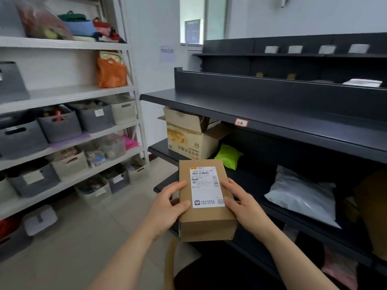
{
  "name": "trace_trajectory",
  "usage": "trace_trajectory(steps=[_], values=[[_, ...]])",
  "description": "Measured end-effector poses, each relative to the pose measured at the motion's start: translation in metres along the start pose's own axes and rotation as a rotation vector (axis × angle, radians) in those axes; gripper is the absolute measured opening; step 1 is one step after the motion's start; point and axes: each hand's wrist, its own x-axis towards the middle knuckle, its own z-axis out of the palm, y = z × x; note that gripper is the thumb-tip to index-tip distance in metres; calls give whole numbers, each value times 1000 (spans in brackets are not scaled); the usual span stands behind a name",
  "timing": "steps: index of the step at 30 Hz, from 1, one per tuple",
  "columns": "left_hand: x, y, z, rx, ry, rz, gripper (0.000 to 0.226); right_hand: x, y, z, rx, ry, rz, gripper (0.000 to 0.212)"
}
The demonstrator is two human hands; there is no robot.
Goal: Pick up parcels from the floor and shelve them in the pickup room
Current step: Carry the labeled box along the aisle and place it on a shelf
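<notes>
I hold a small brown cardboard parcel (205,222) with a white shipping label on top, in front of the dark shelf unit (272,114). My left hand (167,206) grips its left side and my right hand (245,208) grips its right side. The parcel hovers just in front of the lower dark shelf (261,181), at its left end. On that shelf lie an open cardboard carton (188,139), a lime-green bag (228,155) and a white plastic mailer (301,195).
A white rack (73,93) on the left carries grey and beige bins, bags and an orange bag (111,72). The upper dark shelves hold small parcels (364,82). A pink package (339,268) lies low on the right. Tiled floor (83,237) runs between the racks.
</notes>
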Motion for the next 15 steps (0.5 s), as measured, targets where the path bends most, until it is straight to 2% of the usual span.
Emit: trace_trajectory(steps=[6,15], values=[[26,1,-22,55,-100,53,52,1,-10,22,-4,121,57,48],[74,11,-6,18,-225,98,48,18,-10,3,10,245,128,49]])
